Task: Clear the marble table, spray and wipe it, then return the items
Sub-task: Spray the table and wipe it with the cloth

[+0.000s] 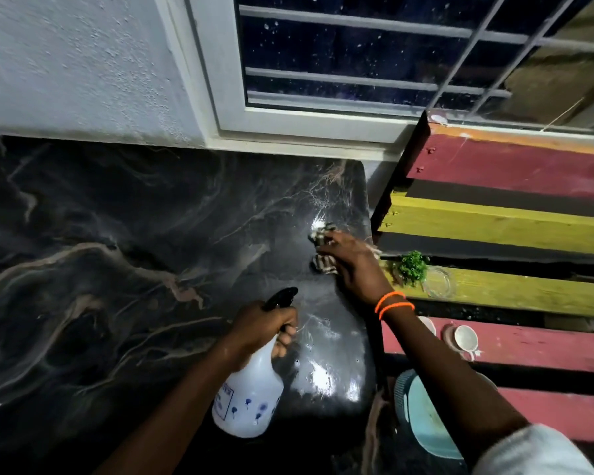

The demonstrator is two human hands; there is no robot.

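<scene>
While your left hand (261,325) gripped the white plastic spray bottle (249,397) by its black trigger head above the near edge, your right hand (355,265) pressed a striped cloth (323,260) onto the black veined marble table (117,252), mid-wipe. Wet patches glistened nearby; the far corner likely needed wiping next.

The right hand (354,265) hid most of the striped cloth (323,264). The right forearm covered part of the teal basket (422,426); the bottle label (223,402) was unreadable.
</scene>
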